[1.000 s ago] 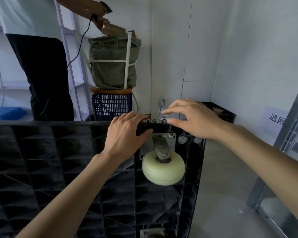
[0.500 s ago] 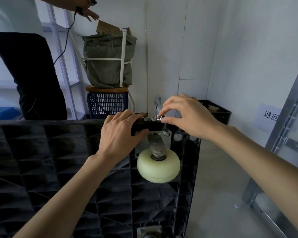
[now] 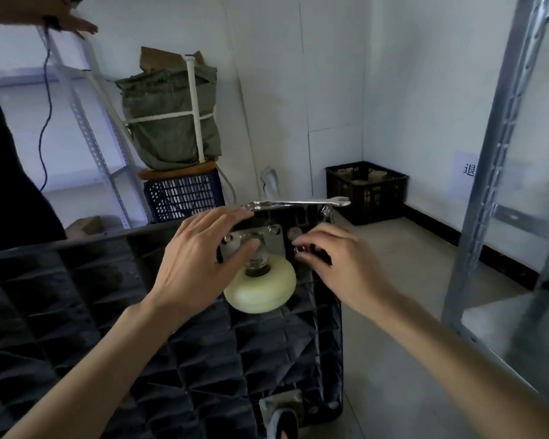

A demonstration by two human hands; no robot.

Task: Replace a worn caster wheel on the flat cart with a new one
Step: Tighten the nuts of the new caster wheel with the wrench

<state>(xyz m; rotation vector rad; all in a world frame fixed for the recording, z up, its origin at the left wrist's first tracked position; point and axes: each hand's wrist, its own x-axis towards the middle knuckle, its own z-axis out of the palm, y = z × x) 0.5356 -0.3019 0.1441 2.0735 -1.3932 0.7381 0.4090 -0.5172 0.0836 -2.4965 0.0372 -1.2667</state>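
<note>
The flat cart (image 3: 76, 312) is turned underside up, its black ribbed plastic facing the camera, and the cream caster wheel (image 3: 260, 288) sits near the cart's far right corner, standing off a metal mounting plate (image 3: 267, 240) that lies flat against the ribs. The left hand (image 3: 200, 264) lies over the left part of that plate with its fingers spread and nearly straight, the thumb reaching toward the swivel stem; it presses or steadies and does not wrap around anything. The right hand (image 3: 339, 264) is just beside the plate's right edge with its fingertips drawn together in a narrow pinch around small shiny hardware, probably a nut or bolt, though it is too small and blurred to name. A flat wrench (image 3: 301, 203) rests along the cart's far edge, apart from both hands. The wheel looks like hard, smooth plastic or nylon: light, stiff, and apt to spin and swivel freely, so the tread is a poor place to grip. The plate and fork are rigid steel and give the surest hold, with fingers on the plate's edges, clear of the bolt holes. The small fasteners are probably slick and easily dropped into the deep pockets between the ribs, so a fingertip pinch close over the plate seems wise. A second caster (image 3: 281, 413) shows at the cart's near right corner.
</note>
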